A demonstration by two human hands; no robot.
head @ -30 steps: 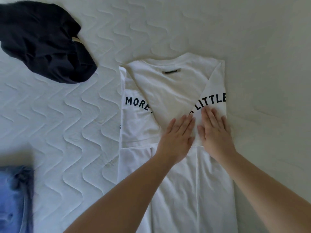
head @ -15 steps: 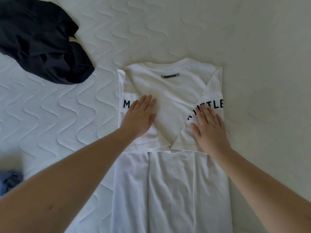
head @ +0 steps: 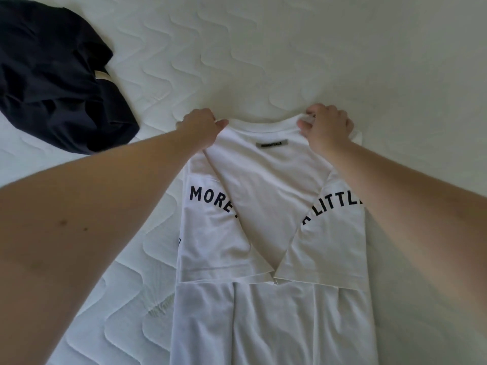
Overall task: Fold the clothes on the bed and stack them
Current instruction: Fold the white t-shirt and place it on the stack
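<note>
Fingers of the left hand [head: 201, 126] curl round the left shoulder corner of the white T-shirt [head: 271, 206], pinching the cloth at the top edge beside the collar. On the other side the right hand [head: 326, 129] grips the right shoulder corner the same way, its fingers bent over a bunched fold of fabric. Both bare forearms reach in from the lower corners of the view.

Between the two hands runs the neckline, and just below it sits a small grey label [head: 271, 144] with dark lettering too small to read. The shirt lies flat on the bed with its collar at the far end. Both sleeves are folded inward over the body and meet at a point near the middle; the left one shows the printed word "MORE" and the right one "LITTL", cut off at the fold. Below the sleeve hems the sides of the body are folded in lengthwise, and the shirt runs out of the bottom of the view.

Well apart, at the upper left, a dark navy garment [head: 58, 77] lies crumpled in a heap, a pale tag showing in its folds.

Everything rests on a white quilted mattress cover [head: 290, 48] stitched in wavy lines, which fills the whole view.
</note>
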